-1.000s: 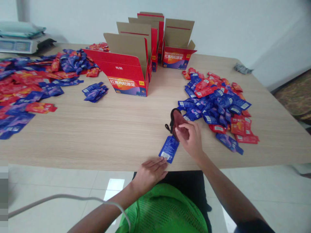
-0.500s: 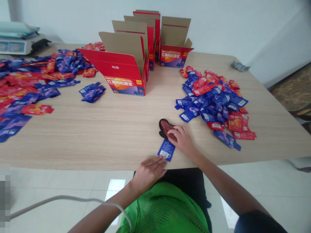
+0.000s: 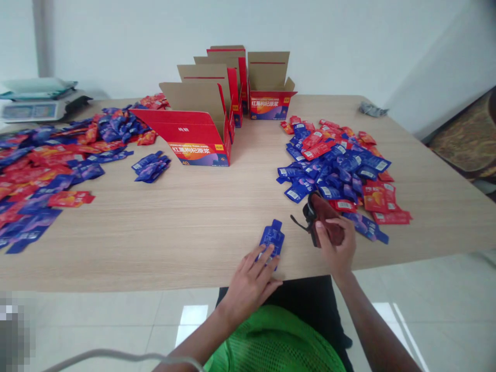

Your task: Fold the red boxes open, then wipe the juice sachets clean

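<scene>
My left hand (image 3: 253, 279) lies with fingers stretched out and a little spread, resting on the lower part of a flat blue pouch (image 3: 272, 238). The pouch is on the table near its front edge, with its narrow spout end pointing away from me. To the right, my right hand (image 3: 341, 248) is closed around a dark red object with black edging (image 3: 325, 214) and a thin black loop hanging at its left. I cannot tell what kind of object it is. It is apart from the pouch, in front of a pile of red and blue pouches (image 3: 341, 165).
Opened red cartons (image 3: 201, 139) stand at the back middle of the wooden table (image 3: 135, 243). A large heap of pouches (image 3: 50, 165) covers the left side, and a small blue stack (image 3: 151, 166) lies beside it. A scale (image 3: 39, 107) is at the back left; a grey crumpled item (image 3: 372, 109) lies back right.
My right hand carried the dark red object onto the pouch's top end, then lifted it away to the right. The pouch now shows its spout end. My left hand has slid further over it.
</scene>
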Action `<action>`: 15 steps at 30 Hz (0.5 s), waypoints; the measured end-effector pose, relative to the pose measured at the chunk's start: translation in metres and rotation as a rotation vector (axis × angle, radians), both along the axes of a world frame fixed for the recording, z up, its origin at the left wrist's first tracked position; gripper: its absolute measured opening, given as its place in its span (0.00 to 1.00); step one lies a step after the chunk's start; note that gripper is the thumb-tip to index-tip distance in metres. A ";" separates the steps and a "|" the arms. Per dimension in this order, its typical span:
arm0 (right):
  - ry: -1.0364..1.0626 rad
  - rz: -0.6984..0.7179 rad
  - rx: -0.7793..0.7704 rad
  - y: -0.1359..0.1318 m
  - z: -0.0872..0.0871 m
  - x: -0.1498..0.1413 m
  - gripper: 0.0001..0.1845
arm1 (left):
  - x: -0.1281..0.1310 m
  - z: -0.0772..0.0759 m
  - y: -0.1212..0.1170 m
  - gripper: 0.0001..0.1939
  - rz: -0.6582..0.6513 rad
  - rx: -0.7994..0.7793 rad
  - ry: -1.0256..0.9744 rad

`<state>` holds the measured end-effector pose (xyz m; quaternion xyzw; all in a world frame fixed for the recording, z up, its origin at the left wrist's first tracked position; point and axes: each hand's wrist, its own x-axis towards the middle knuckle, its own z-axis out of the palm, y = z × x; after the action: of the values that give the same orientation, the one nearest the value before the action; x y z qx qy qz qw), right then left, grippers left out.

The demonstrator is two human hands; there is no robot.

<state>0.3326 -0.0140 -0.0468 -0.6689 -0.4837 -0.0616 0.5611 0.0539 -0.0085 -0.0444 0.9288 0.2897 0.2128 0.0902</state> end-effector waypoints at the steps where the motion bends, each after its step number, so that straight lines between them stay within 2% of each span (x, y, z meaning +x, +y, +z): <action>1: 0.023 0.000 -0.024 -0.007 -0.004 0.000 0.14 | 0.002 -0.003 -0.004 0.33 0.021 0.004 0.070; 3: 0.077 -0.004 -0.073 -0.019 -0.014 -0.001 0.14 | 0.004 -0.010 -0.012 0.42 0.046 0.012 0.189; 5: 0.152 -0.016 -0.109 -0.026 -0.021 0.000 0.15 | 0.003 -0.019 -0.020 0.44 0.050 0.035 0.259; 9: 0.300 -0.063 -0.137 -0.030 -0.030 0.001 0.18 | -0.010 -0.030 -0.029 0.30 0.027 0.092 0.221; 12: 0.360 -0.088 -0.140 -0.028 -0.033 0.002 0.19 | -0.020 -0.024 -0.027 0.22 -0.040 0.051 0.079; 15: 0.367 -0.084 -0.138 -0.027 -0.033 0.002 0.20 | -0.024 -0.008 -0.018 0.20 -0.094 -0.025 -0.136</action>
<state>0.3351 -0.0411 -0.0793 -0.7253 -0.3481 0.0712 0.5897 0.0294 -0.0267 -0.0521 0.9236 0.2416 0.2674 0.1309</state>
